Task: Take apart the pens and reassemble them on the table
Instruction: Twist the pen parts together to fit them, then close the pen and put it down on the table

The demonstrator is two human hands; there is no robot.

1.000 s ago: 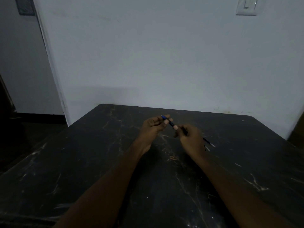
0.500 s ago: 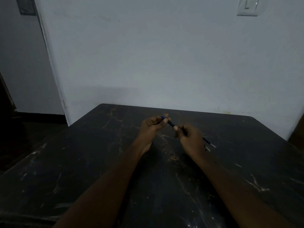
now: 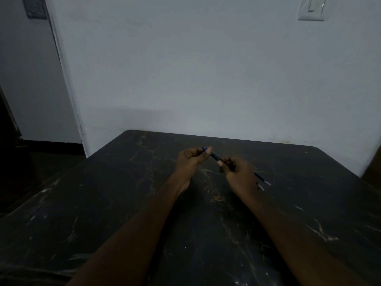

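Note:
A dark blue pen is held above the middle of the black table, slanting from upper left to lower right. My left hand pinches its blue tip end. My right hand grips the other end, and its fist hides that part of the barrel. Behind my right hand, two more thin pens or pen parts with pale ends lie on the table, partly hidden by the hand.
The table is dark with pale marble-like veins and butts against a white wall. A light switch sits high on the right. A doorway opens at the left, beyond the table's left edge.
Both hands keep their hold on the pen at almost the same spot. The right hand's fingers have shifted slightly along the barrel.

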